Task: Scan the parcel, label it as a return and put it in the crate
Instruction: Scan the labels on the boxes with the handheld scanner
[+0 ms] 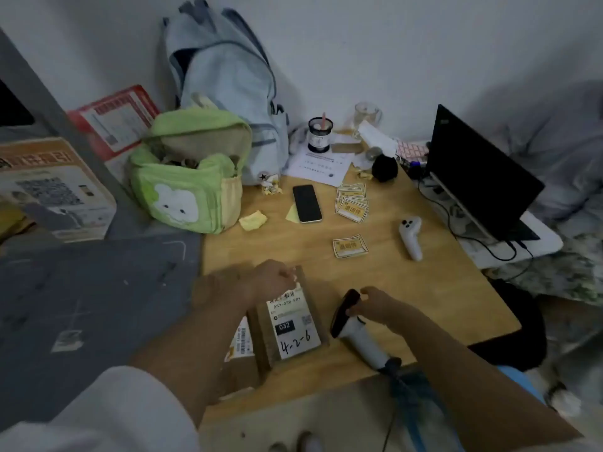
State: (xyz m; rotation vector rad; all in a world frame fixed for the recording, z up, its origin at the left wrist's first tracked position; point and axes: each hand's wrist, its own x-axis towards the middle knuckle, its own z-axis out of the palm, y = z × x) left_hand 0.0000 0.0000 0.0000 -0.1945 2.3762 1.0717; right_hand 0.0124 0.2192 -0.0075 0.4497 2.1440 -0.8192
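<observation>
Two hands at work on a brown cardboard parcel (287, 324), low centre of the frame.
Left hand (274, 280) pinches the far edge of the parcel on the wooden tabletop (408, 288); right hand (375, 303) is wrapped round a black-and-white handheld scanner (355, 331) just beside it. Yellow return labels (350, 246) lie further up.
</observation>
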